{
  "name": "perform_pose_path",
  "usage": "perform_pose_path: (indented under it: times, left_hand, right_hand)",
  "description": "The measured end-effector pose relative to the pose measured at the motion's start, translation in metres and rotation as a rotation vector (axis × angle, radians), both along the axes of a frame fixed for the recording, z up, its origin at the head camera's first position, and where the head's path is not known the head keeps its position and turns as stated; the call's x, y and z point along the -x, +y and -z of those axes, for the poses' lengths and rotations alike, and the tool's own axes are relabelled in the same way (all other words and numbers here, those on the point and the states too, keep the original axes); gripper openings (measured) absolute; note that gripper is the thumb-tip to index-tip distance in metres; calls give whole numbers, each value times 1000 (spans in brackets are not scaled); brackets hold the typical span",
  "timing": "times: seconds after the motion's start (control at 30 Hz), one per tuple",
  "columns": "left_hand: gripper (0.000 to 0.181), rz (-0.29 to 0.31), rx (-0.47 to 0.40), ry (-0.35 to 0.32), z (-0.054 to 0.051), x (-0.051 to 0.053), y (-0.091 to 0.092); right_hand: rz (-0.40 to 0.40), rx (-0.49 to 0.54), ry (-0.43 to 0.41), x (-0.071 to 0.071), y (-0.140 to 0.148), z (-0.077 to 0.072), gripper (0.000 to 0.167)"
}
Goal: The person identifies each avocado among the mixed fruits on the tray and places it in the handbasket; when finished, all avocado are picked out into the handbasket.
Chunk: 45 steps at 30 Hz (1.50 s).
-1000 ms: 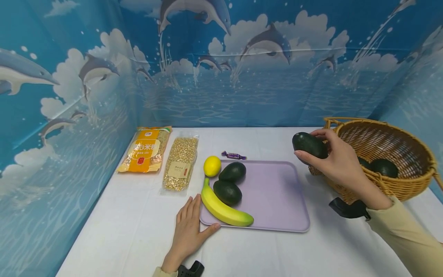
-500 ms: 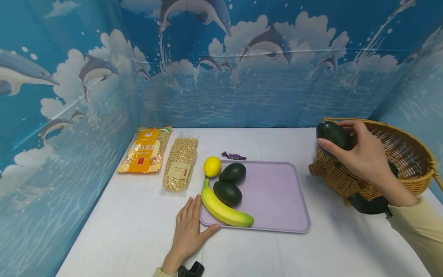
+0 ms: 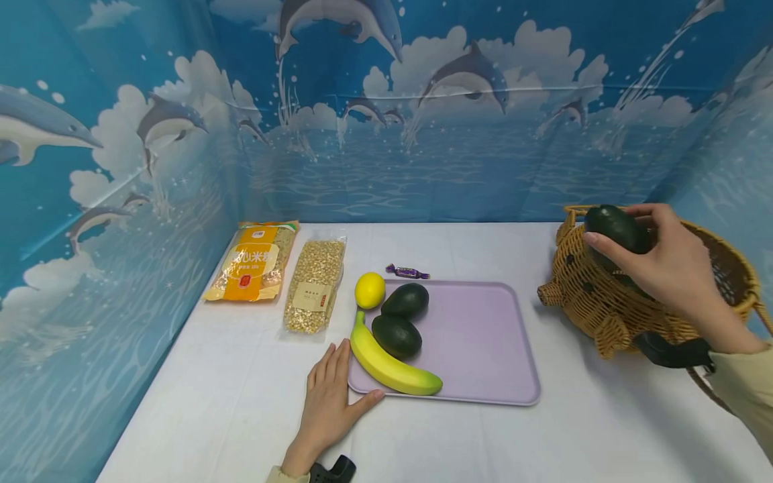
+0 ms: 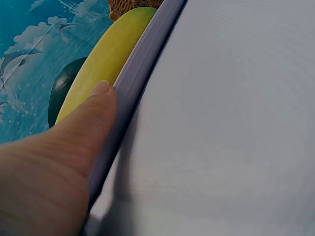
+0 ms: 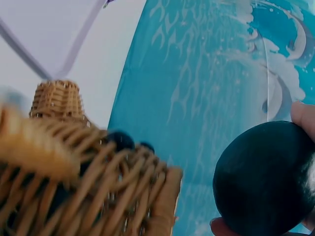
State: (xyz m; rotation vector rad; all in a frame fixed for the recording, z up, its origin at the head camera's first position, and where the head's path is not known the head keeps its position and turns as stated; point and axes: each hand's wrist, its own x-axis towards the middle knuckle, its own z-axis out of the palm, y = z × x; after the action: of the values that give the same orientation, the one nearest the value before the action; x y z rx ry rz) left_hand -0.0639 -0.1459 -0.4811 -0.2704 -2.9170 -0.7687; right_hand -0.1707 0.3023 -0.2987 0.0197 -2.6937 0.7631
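Observation:
My right hand (image 3: 679, 265) grips a dark green avocado (image 3: 617, 229) between thumb and fingers, above the near left part of a wicker basket (image 3: 580, 288) shaped like a pig. In the right wrist view that avocado (image 5: 266, 179) is held apart from the woven rim. My left hand (image 3: 329, 402) lies flat with straight fingers at the lower left corner of a lilac tray (image 3: 477, 335), its thumb on the tray's edge. On the tray's left side are a banana (image 3: 389, 365) and two more avocados, one farther (image 3: 406, 301) and one nearer (image 3: 396, 337).
A lemon (image 3: 370, 290) sits at the tray's upper left corner. Behind the tray lies a purple-wrapped candy (image 3: 408, 272). Farther left are a bag of grains (image 3: 315, 285) and an orange food packet (image 3: 253, 261). A dolphin-printed curtain (image 3: 386, 168) encloses the white table.
My right hand has carried the avocado rightward, from beside the basket to above it. The left hand and the things on the tray have stayed put.

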Motion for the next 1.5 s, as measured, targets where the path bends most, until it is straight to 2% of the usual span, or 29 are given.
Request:
perform_pose_path:
  times: [0.5, 0.7, 1.1, 1.5]
  left_hand:
    - [104, 1, 1, -32, -2, 0, 0]
    - [103, 6, -5, -18, -3, 0, 1]
    - [103, 6, 2, -8, -2, 0, 0]
    - [103, 0, -5, -24, -3, -1, 0]
  right_hand:
    - [105, -7, -89, 10, 24, 5, 86]
    - [129, -13, -119, 11, 28, 6, 88]
    - [119, -24, -184, 8, 29, 9, 89]
    - [128, -46, -247, 5, 33, 20, 91]
